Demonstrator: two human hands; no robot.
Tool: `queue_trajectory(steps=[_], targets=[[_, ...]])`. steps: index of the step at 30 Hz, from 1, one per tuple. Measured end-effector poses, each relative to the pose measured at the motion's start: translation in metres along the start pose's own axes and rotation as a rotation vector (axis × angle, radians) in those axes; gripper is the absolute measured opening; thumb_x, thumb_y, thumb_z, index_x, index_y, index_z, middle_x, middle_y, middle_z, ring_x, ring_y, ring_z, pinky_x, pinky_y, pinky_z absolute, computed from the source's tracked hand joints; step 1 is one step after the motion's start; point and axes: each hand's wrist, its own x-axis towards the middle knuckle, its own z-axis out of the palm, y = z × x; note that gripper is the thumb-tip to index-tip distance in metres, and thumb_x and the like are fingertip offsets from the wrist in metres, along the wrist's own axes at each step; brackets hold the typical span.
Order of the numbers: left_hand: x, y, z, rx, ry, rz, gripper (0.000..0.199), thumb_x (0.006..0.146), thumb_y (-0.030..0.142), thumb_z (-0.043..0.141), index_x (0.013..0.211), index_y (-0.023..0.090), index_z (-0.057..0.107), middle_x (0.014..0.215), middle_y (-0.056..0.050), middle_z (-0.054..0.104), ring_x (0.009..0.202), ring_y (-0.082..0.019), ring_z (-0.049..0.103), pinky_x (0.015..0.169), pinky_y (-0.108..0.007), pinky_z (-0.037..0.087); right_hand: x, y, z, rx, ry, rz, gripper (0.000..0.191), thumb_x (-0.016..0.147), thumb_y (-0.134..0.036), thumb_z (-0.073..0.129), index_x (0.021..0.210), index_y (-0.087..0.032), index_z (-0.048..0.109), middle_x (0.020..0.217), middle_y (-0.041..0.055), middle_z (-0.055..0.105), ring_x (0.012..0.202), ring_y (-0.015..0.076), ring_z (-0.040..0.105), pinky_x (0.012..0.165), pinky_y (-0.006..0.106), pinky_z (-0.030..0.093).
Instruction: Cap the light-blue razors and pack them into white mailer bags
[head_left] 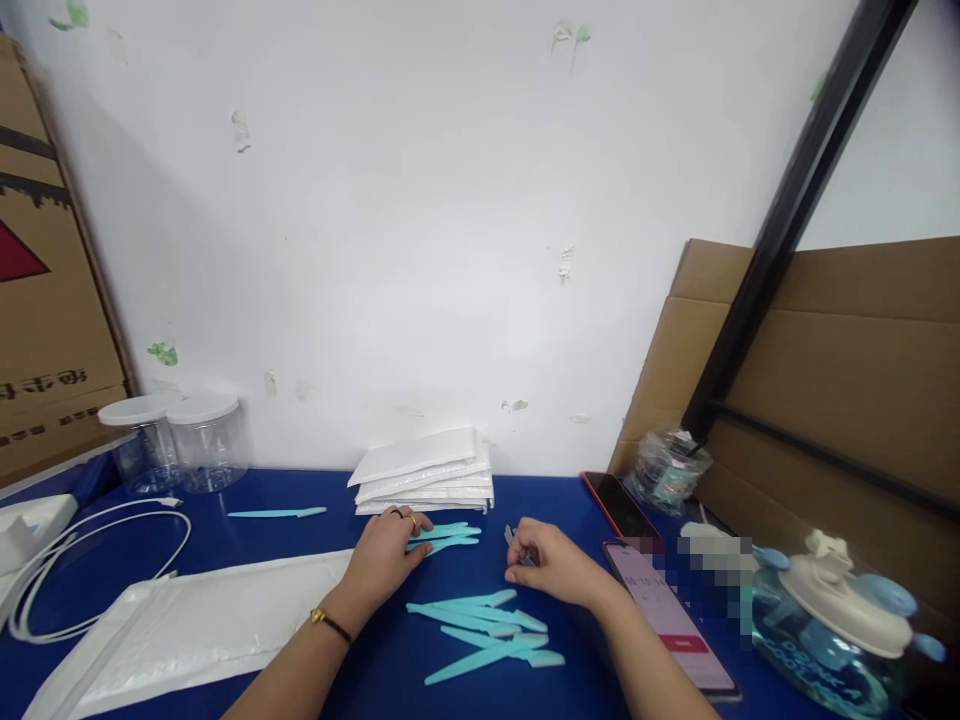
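Note:
My left hand [390, 550] has its thumb and fingers closed around the left ends of several light-blue eyebrow razors [457, 540] on the blue table. To the right, my right hand [555, 562] is curled, fingertips pinched on a small translucent grey piece [510, 536], perhaps a blade cover; the fingers hide part of it. Between my forearms lies a loose group of more light-blue razors [487, 655], overlapping and pointing different ways. One single razor [277, 513] lies apart at the left.
A stack of white padded mailers [424, 470] stands by the wall, and a larger mailer [217, 620] lies under my left forearm. At left are clear jars [206, 445] and a white cable [187, 540]. Two phones [675, 620] and a blue-tinted bottle [825, 620] sit at right.

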Motion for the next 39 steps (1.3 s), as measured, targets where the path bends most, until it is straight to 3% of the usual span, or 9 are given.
queue_trajectory(steps=[5,10,17,21,25,27,29,35,39], targets=[[-0.009,0.016,0.001,-0.115,-0.121,0.127,0.018,0.079,0.037,0.055,0.087,0.024,0.066,0.088,0.000,0.064,0.086,-0.017,0.056,0.074,-0.025,0.037,0.002,-0.009,0.014,-0.051,-0.121,-0.068,0.014,0.066,-0.028,0.074,0.073,-0.020,0.065,0.073,-0.0019,0.056,0.074,0.0143,0.053,0.069,0.024,0.042],[-0.010,0.023,0.007,-0.048,-0.242,0.182,0.019,0.080,0.037,0.055,0.083,0.024,0.068,0.086,0.000,0.067,0.088,-0.019,0.057,0.076,-0.026,0.037,0.003,-0.008,0.013,-0.092,-0.084,-0.090,0.009,0.072,-0.023,0.070,0.070,-0.019,0.063,0.073,-0.0024,0.055,0.072,0.0132,0.054,0.077,0.025,0.041],[0.002,0.000,-0.006,0.089,-0.107,0.100,0.020,0.085,0.033,0.050,0.085,0.025,0.068,0.090,-0.001,0.067,0.090,-0.019,0.056,0.077,-0.027,0.036,0.003,0.012,-0.009,-0.164,0.081,0.080,0.005,0.075,-0.016,0.063,0.072,-0.018,0.061,0.081,-0.0008,0.055,0.069,0.0113,0.054,0.062,0.021,0.038],[0.003,-0.012,-0.002,0.125,-0.070,0.056,0.017,0.081,0.031,0.054,0.091,0.026,0.067,0.094,-0.001,0.065,0.094,-0.020,0.054,0.080,-0.028,0.037,-0.001,0.013,-0.014,-0.167,0.107,0.123,0.004,0.071,-0.017,0.066,0.073,-0.018,0.063,0.083,0.0000,0.056,0.071,0.0123,0.054,0.064,0.022,0.039],[0.001,-0.009,0.000,0.081,0.011,0.052,0.025,0.075,0.029,0.061,0.100,0.027,0.064,0.101,-0.001,0.063,0.099,-0.021,0.053,0.083,-0.029,0.037,-0.011,0.000,-0.014,-0.050,-0.106,0.054,0.007,0.068,-0.023,0.069,0.072,-0.018,0.067,0.080,-0.0003,0.058,0.068,0.0118,0.054,0.057,0.020,0.038],[-0.001,-0.003,-0.001,0.036,0.014,0.066,0.022,0.076,0.030,0.060,0.097,0.026,0.064,0.100,-0.001,0.064,0.099,-0.020,0.053,0.082,-0.029,0.037,-0.014,-0.005,-0.011,-0.055,-0.244,0.052,0.012,0.060,-0.024,0.075,0.069,-0.018,0.068,0.075,-0.0012,0.058,0.064,0.0116,0.053,0.053,0.019,0.036],[-0.004,0.004,-0.003,-0.020,-0.018,0.102,0.018,0.078,0.032,0.058,0.093,0.026,0.065,0.098,0.000,0.064,0.096,-0.019,0.054,0.081,-0.028,0.038,-0.015,-0.006,-0.007,-0.100,-0.292,0.073,0.011,0.058,-0.020,0.074,0.066,-0.018,0.068,0.072,-0.0019,0.058,0.060,0.0109,0.051,0.051,0.020,0.034],[-0.012,0.026,0.003,-0.090,-0.152,0.236,0.021,0.081,0.040,0.056,0.095,0.029,0.066,0.097,0.001,0.066,0.095,-0.019,0.053,0.082,-0.029,0.035,-0.008,-0.013,-0.003,-0.110,-0.161,0.032,0.007,0.067,-0.019,0.070,0.071,-0.017,0.065,0.076,-0.0006,0.057,0.064,0.0111,0.052,0.054,0.019,0.036],[-0.011,0.032,0.007,0.018,-0.199,0.242,0.019,0.085,0.036,0.052,0.079,0.026,0.067,0.084,0.001,0.067,0.088,-0.019,0.055,0.076,-0.029,0.032,-0.005,-0.022,-0.004,-0.126,-0.067,-0.010,0.005,0.072,-0.020,0.068,0.073,-0.018,0.064,0.079,-0.0008,0.055,0.069,0.0115,0.054,0.058,0.019,0.036]])
